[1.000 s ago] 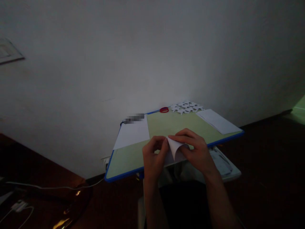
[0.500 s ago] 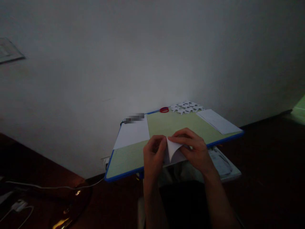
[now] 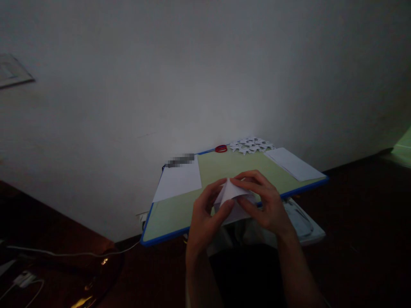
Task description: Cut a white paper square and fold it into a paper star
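A small white paper [image 3: 231,197], partly folded into a peak, is held over the near edge of a green board with a blue rim [image 3: 167,237]. My left hand [image 3: 205,216] pinches its left side between thumb and fingers. My right hand [image 3: 265,201] grips the right side, fingertips at the paper's peak. Both hands are closed on the paper.
On the board lie a white sheet [image 3: 178,179] at the left, another sheet [image 3: 293,163] at the right, a pile of small folded paper pieces [image 3: 252,144] and red bands [image 3: 221,148] at the back. A white wall stands behind. Cables [image 3: 64,253] lie on the dark floor at left.
The paper's flap has been turned up into a peak between my hands. My left thumb moved under the paper's front; my right fingers shifted to the top.
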Demonstrator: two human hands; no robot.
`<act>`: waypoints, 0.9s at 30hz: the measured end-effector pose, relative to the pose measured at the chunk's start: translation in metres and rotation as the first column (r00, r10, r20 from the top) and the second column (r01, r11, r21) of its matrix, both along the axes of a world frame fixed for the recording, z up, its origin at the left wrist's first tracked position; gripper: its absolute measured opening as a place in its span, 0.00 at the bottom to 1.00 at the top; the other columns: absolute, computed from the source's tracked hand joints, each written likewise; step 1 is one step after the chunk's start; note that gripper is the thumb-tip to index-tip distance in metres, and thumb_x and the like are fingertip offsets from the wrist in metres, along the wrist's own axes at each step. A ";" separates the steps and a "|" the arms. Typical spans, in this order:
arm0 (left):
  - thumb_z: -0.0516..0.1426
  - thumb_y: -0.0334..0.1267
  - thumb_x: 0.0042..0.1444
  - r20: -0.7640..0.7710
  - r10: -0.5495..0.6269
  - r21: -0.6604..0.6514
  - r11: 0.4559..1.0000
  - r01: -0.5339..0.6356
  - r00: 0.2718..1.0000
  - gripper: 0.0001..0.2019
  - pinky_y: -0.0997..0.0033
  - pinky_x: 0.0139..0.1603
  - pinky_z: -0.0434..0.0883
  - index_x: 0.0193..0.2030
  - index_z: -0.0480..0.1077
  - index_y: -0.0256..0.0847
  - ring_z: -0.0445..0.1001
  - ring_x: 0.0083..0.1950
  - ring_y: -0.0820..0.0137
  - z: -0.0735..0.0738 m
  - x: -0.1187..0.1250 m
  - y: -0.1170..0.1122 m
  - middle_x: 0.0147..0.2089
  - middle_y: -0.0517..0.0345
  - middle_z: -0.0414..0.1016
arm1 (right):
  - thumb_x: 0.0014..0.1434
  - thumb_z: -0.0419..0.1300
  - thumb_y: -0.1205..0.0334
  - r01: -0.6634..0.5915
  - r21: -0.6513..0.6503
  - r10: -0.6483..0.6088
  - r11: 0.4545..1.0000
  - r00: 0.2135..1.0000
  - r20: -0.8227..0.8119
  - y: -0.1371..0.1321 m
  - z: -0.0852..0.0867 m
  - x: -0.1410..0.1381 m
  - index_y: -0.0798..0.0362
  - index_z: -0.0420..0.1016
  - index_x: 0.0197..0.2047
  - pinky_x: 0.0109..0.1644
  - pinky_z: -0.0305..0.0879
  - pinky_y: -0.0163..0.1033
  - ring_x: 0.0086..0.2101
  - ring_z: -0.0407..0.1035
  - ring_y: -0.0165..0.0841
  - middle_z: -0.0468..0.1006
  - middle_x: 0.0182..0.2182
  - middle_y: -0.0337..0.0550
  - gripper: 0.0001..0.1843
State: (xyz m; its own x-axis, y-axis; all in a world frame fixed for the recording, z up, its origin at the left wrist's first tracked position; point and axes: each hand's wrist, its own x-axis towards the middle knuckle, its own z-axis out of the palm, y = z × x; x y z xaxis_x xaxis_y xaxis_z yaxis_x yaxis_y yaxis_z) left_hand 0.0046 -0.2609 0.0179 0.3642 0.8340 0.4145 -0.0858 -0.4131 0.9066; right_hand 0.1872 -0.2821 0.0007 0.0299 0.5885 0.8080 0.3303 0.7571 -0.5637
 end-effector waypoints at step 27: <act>0.70 0.39 0.56 0.145 0.211 0.008 0.977 -0.214 0.967 0.18 0.70 0.42 0.79 0.53 0.78 0.43 0.84 0.43 0.64 -0.005 0.012 0.009 0.44 0.53 0.86 | 0.64 0.68 0.67 0.034 -0.073 -0.053 0.997 0.961 -0.272 0.005 0.003 -0.011 0.42 0.85 0.47 0.47 0.73 0.39 0.44 0.77 0.34 0.85 0.43 0.39 0.11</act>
State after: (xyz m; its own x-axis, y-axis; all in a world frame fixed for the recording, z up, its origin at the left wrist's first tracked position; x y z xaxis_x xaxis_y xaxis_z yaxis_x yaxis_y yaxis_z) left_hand 0.0170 -0.2518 0.0126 0.1155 0.8751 0.4699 -0.1211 -0.4571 0.8811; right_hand 0.1758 -0.2773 0.0035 0.2709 0.6342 0.7242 0.1879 0.7030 -0.6859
